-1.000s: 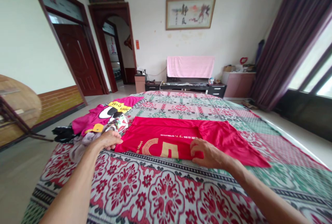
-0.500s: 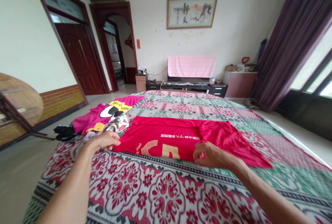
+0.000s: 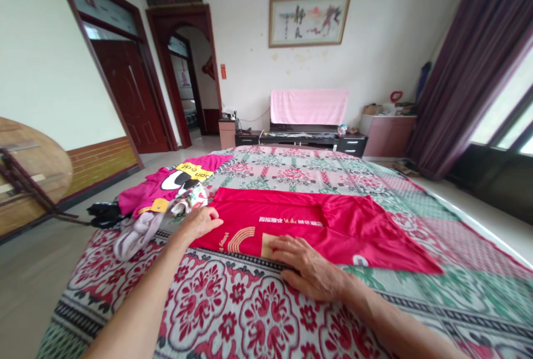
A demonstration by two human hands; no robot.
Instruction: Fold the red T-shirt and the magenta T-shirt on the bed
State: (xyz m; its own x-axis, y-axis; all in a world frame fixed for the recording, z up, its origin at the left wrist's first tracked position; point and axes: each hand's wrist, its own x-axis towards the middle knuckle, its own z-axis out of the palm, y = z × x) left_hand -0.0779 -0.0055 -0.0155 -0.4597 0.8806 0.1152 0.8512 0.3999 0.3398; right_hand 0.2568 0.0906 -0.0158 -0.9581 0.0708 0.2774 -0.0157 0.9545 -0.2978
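Note:
A red T-shirt [image 3: 328,226] with gold print lies flat on a bed covered by a red, green and white flowered spread [image 3: 258,314]. My left hand [image 3: 200,221] rests on the shirt's left corner, fingers bent down onto the cloth. Fingers stretched out, my right hand [image 3: 306,269] lies flat on the shirt's near edge, over the gold print. Neither hand grips the cloth as far as I can see.
A heap of clothes [image 3: 166,192], pink on top with a grey piece hanging off, lies at the bed's left edge. A folded wooden table [image 3: 29,165] leans at the left wall. A low TV cabinet under a pink cloth [image 3: 308,106] stands behind; dark curtains [image 3: 466,70] hang right.
My right hand has slid left along the shirt's near edge and flattened out. The left hand moved right onto the shirt's corner. The near part of the shirt now looks smoother.

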